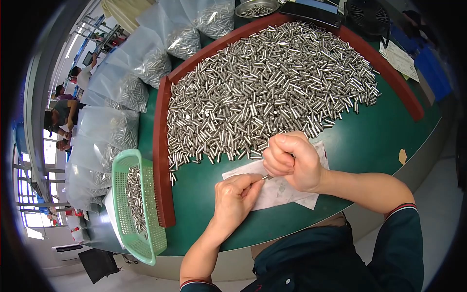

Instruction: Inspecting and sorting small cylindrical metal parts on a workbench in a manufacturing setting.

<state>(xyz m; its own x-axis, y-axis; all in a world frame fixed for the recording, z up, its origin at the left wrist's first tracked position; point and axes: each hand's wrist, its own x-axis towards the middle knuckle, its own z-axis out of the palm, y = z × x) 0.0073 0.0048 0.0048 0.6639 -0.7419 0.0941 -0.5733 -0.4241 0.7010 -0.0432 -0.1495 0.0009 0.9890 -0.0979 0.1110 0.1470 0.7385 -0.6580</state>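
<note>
Head view, nearest the camera: dark sleeves and torso of the person at the lower edge, both forearms rising from it onto the green surface (369, 141).
Left hand (234, 197): fingers pinched on the near end of a small metal pin (267, 177), over the near edge of the surface.
Right hand (291, 160): clenched in a loose fist just beyond the left hand; it meets the same pin's far end, and whether more pins lie inside the fist cannot be told.
White paper sheet (284, 190): flat on the surface under both hands, faint marks on it.
Pile of pins (272, 82): short bright metal cylinders heaped across the middle and far part of the surface, its near fringe just beyond the right hand.
Red-brown rail (161, 160): curved border along the left and far edges, holding the pile in.
Green mesh basket (138, 238): hung over the left edge outside the rail, some pins inside.
Clear bags (146, 63): filled with pins, ranged beyond the left and far-left edges.
Step in hand (judged): one pin is being handled or checked between both hands.
Next move (judged): a fine fingertip grip and a short carry, either to the basket or back to the pile.
</note>
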